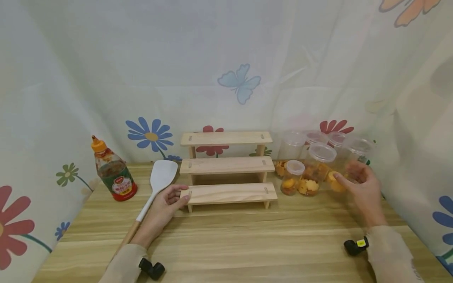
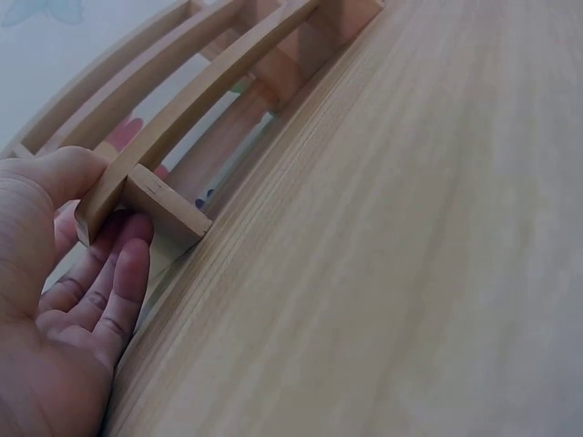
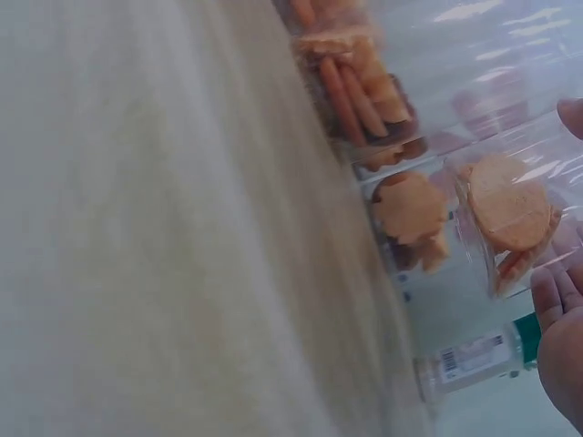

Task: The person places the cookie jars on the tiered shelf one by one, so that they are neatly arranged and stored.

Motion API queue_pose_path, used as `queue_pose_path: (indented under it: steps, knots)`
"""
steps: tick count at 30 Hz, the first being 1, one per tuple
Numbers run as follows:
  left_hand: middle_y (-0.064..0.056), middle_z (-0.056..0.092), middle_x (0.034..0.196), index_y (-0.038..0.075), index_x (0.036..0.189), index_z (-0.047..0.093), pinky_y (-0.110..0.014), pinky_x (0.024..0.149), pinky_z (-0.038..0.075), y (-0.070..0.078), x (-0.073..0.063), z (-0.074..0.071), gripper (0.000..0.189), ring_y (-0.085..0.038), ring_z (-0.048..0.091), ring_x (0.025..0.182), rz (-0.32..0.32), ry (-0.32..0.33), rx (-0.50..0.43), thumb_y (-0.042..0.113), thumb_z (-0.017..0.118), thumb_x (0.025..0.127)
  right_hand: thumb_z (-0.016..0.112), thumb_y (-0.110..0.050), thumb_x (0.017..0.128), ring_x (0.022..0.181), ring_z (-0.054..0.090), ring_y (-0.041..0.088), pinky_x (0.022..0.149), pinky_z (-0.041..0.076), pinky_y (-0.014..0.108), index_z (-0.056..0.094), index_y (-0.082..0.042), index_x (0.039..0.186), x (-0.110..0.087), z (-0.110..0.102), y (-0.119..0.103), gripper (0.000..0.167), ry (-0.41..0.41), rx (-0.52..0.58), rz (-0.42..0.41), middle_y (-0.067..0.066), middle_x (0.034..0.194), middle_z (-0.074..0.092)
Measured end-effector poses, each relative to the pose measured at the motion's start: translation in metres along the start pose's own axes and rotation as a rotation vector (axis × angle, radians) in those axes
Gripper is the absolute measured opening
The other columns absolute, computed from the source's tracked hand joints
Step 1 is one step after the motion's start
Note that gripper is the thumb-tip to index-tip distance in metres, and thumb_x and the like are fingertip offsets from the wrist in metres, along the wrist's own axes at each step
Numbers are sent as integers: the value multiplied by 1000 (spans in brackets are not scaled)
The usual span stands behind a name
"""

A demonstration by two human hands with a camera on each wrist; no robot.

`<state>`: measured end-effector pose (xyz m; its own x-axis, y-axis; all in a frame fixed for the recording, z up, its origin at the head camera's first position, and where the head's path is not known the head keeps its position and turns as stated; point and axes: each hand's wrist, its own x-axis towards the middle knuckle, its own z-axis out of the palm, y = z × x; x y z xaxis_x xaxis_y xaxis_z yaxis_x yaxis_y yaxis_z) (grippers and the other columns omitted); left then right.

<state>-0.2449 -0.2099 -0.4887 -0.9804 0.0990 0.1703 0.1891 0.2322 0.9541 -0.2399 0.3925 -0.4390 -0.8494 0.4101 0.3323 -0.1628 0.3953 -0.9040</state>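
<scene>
A three-tier wooden stand (image 1: pixel 226 167) is in the middle of the table in the head view. My left hand (image 1: pixel 166 204) grips the left end of its lowest board (image 2: pixel 196 96), thumb above and fingers curled underneath. On the right, my right hand (image 1: pixel 364 192) holds a clear lidded jar of round biscuits (image 3: pixel 508 202) between thumb and fingers. This jar's base sits off the tabletop in the right wrist view. Close to its left are a tall biscuit jar (image 1: pixel 320 161) and a small jar (image 1: pixel 292 179) with a whitish lid.
More clear jars (image 1: pixel 291 145) line the back right by the curtain (image 1: pixel 198 59). A green-capped container (image 3: pixel 478 360) lies beyond the held jar. At left, a sauce bottle (image 1: pixel 115 175) with an orange cap stands near a white spatula (image 1: pixel 162 175), whose handle passes beneath my left forearm.
</scene>
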Motion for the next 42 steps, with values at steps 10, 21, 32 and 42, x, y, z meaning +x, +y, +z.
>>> queue_pose_path:
  steps: [10, 21, 32, 42]
  knots:
    - [-18, 73, 113, 4, 139, 70, -23, 83, 56, -1, 0, 0, 39, -15, 68, 98, 6, 1, -10, 20, 81, 106, 92, -14, 94, 101, 60, 10, 85, 48, 9, 68, -12, 134, 3, -13, -40, 47, 60, -38, -109, -12, 109, 68]
    - [-18, 72, 111, 4, 139, 69, -24, 82, 56, -3, 0, 1, 39, -15, 68, 96, 7, -1, -18, 21, 81, 106, 89, -24, 98, 104, 55, 6, 91, 42, 18, 70, -19, 138, -6, -29, -102, 45, 115, -122, -100, -18, 110, 65]
    - [-20, 73, 110, 2, 139, 69, -27, 80, 61, -2, 2, 0, 39, -15, 70, 91, 12, -4, -30, 19, 81, 105, 92, -19, 94, 103, 64, 6, 87, 48, 12, 71, -21, 144, 5, -8, -146, 55, 71, -34, -194, -15, 117, 72]
    - [-20, 73, 109, 3, 138, 69, -28, 80, 62, -2, 2, 0, 38, -16, 71, 90, 17, -10, -27, 20, 81, 105, 93, -15, 93, 105, 67, 12, 89, 54, 13, 70, -19, 142, 16, 43, -169, 54, -66, 86, -265, -5, 120, 73]
